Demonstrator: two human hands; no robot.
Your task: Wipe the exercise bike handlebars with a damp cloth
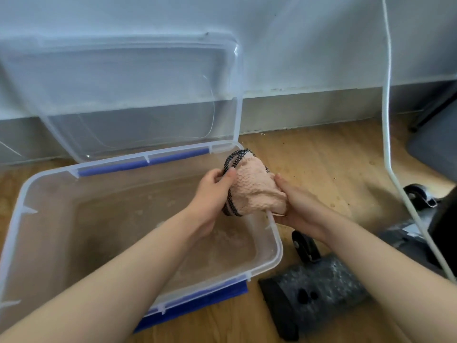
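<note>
I see both hands on the pink cloth (257, 189), bunched up and held over the right rim of the clear plastic bin (24, 194). The left hand (212, 191) grips the end with the black mesh trim, thumb on top and fingers curled behind it, mostly hidden. The right hand (299, 206) cups the other end, thumb along the cloth; its fingers are underneath, so I can't tell how tightly they close. A pale sliver under the cloth is too small to make out. The bin holds shallow water, and its lid (123, 95) leans open against the wall. At the right are a black wheel (305, 246) and a grey base bar (319, 283) - the machine above is cut off by the frame.
</note>
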